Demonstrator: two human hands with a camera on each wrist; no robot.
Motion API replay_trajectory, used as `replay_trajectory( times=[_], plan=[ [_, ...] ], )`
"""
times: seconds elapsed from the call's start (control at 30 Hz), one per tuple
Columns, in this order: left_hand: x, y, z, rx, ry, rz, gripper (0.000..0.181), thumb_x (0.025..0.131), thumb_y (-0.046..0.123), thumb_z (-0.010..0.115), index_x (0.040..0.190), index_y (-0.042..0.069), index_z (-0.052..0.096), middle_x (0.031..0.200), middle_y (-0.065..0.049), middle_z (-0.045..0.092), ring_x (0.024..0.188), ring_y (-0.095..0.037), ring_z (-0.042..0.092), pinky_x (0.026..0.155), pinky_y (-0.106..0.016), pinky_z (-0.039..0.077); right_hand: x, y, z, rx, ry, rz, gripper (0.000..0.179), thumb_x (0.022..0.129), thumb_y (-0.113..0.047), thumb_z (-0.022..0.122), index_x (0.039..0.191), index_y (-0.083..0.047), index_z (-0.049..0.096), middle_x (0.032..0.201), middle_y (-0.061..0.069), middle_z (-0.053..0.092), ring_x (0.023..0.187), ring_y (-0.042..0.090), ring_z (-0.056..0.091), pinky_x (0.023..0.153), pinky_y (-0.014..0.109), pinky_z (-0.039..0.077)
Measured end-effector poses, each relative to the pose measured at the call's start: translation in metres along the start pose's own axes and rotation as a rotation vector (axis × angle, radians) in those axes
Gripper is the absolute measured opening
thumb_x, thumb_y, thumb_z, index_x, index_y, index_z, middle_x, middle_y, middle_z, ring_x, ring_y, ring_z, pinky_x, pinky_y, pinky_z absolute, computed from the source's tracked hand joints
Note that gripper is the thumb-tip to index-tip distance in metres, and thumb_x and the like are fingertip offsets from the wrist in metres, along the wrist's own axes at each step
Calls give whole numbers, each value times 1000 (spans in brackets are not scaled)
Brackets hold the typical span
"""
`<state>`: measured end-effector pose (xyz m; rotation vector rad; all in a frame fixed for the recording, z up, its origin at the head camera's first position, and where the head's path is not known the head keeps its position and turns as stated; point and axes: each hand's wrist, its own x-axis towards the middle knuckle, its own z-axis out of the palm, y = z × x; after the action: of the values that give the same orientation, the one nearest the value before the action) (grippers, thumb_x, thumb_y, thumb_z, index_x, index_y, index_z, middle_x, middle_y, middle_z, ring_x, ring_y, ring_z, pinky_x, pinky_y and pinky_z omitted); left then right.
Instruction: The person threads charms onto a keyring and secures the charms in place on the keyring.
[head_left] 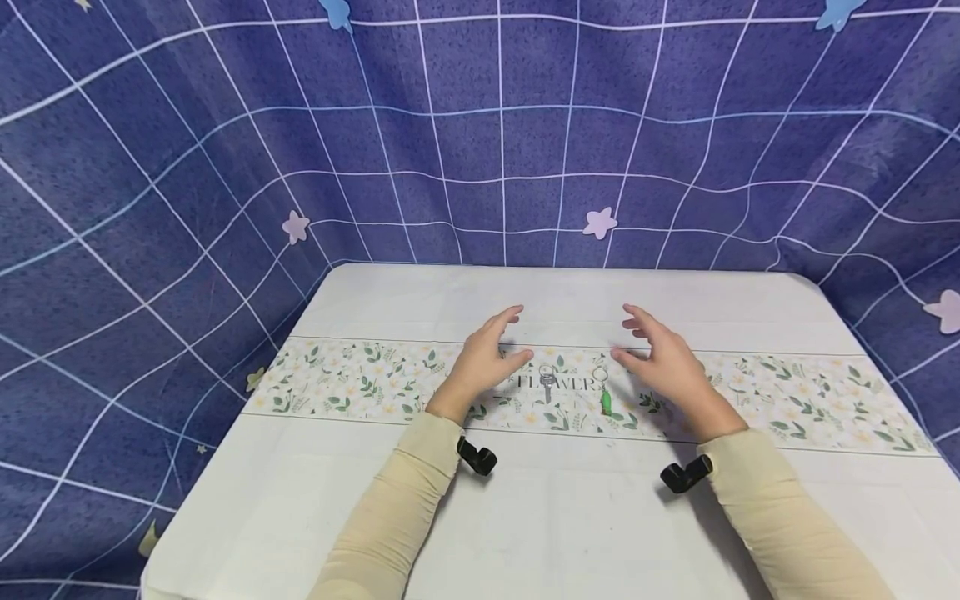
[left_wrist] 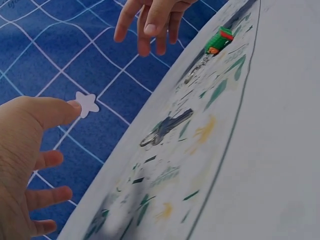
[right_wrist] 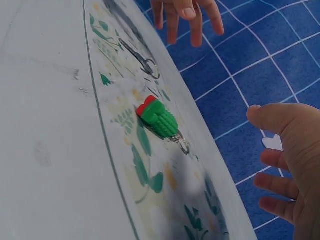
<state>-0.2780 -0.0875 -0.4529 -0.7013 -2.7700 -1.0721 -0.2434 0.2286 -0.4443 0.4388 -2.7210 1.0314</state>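
A key with a ring lies on the floral band of the table, between the two hands. Just right of it lies a green keychain figure with a red end, its chain and metal ring stretching away toward the back. The left hand hovers left of the key, fingers loosely spread, holding nothing. Mirroring it, the right hand is held above the band to the right of the keychain, thumb and fingers apart and holding nothing. In the right wrist view the green figure and the key lie apart from each other.
The white table has a printed band of leaves and flowers running across it. A blue curtain with a grid and stars hangs behind and on the left. Black wrist cameras sit at both cuffs.
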Motion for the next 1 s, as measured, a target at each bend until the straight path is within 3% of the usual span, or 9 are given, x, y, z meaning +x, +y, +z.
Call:
replay_trajectory(
  times=[0.27,0.57,0.8,1.0],
  plan=[
    [1,2,13,35,14,26,73,93,35,72,156,24,37,146,-3,55,135,-29,50,114,-56,31,1,2,12,22,-3,-24,74,92,-19,76,155,-10,37,134,20,61,120,43,59,92,57,53],
    [1,4,25,82,-8,45,70,92,32,75,153,20,42,138,0,62,130,-26,53,113,-54,30,-2,3,24,19,-47,-8,72,93,-18,75,155,-13,38,132,17,64,119,41,61,92,56,53],
    [0,0,31,101,-26,49,67,93,31,75,151,19,45,135,2,63,130,-27,52,114,-54,29,-5,7,28,-9,-42,-40,69,93,-19,75,152,-11,41,125,14,68,101,35,69,84,53,55],
    [-1,-3,33,121,-22,59,64,92,32,75,149,20,47,129,4,66,129,-27,53,114,-53,29,-7,10,33,-24,-41,-40,69,91,-18,77,151,-11,44,121,12,70,111,37,65,93,57,50]
  ],
)
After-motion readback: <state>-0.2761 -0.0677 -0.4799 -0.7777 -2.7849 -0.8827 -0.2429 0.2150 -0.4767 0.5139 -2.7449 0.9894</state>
